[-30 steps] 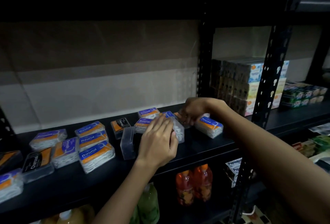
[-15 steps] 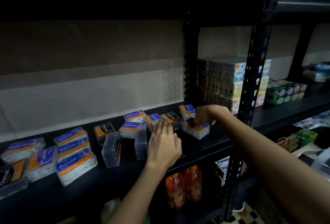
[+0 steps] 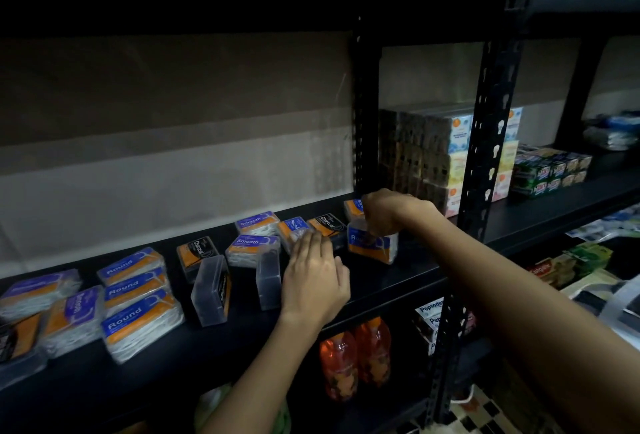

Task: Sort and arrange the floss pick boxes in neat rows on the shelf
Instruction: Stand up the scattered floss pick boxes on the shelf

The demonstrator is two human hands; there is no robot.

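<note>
1. We see the black shelf [image 3: 408,281] with floss pick boxes spread along it; the sorting looks partly done, in our judgement.
2. Done so far: three "Round" boxes [image 3: 138,290] lie one behind the other in a tidy column at the left, with more boxes just beside them, less square.
3. Left to do: the middle is loose. Two clear boxes [image 3: 212,290] stand on edge, a "Charcoal" box [image 3: 196,251] and two "Smooth" boxes [image 3: 254,248] sit at mixed angles.
4. Right hand [image 3: 389,212]: fingers curled down onto a tilted "Round" box [image 3: 372,246] near the upright post [image 3: 488,156], gripping its top.
5. Left hand [image 3: 313,277]: fingers straight and close together, tips touching a small box [image 3: 292,229] in the back cluster.
6. Rows by kind not yet formed on the right half.
</note>
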